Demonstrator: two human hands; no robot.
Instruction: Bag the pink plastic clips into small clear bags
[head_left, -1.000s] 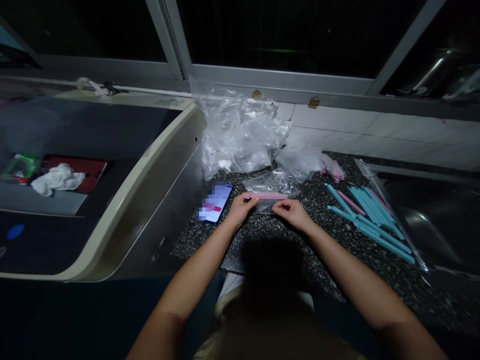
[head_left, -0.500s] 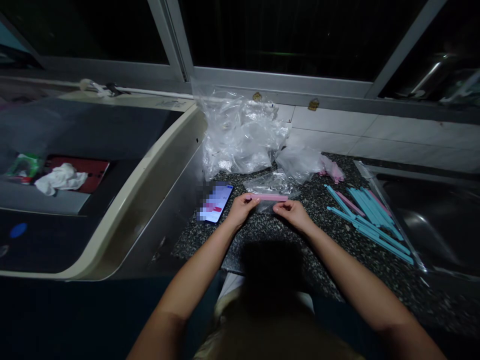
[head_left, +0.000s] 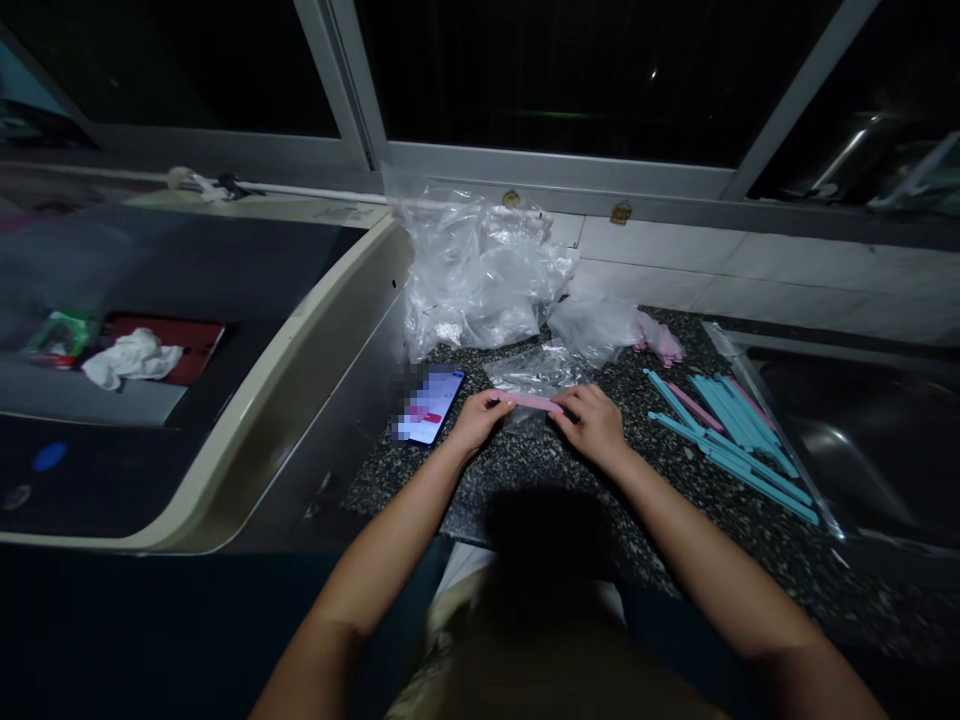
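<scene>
A slim pink strip [head_left: 529, 401] is held level above the dark speckled counter [head_left: 517, 463]. My left hand [head_left: 475, 420] pinches its left end, and my right hand [head_left: 590, 420] grips the right end between thumb and fingers. Just behind the strip lies a flat clear plastic bag [head_left: 536, 367]. Several light blue strips [head_left: 739, 420] are spread to the right of my right hand, with a few pink ones [head_left: 694, 406] among them. A lit phone [head_left: 433, 407] rests to the left of my left hand.
Crumpled clear bags [head_left: 480, 280] are heaped against the tiled wall, beside a bag with pink pieces [head_left: 660, 338]. A metal sink [head_left: 855, 430] borders the right side. On the left stands a large machine [head_left: 285, 370] with a white cloth [head_left: 133, 359] on top.
My right hand has moved up and now grips the right end of the pink strip. The strip's right end has tilted slightly down. The view has shifted a little.
</scene>
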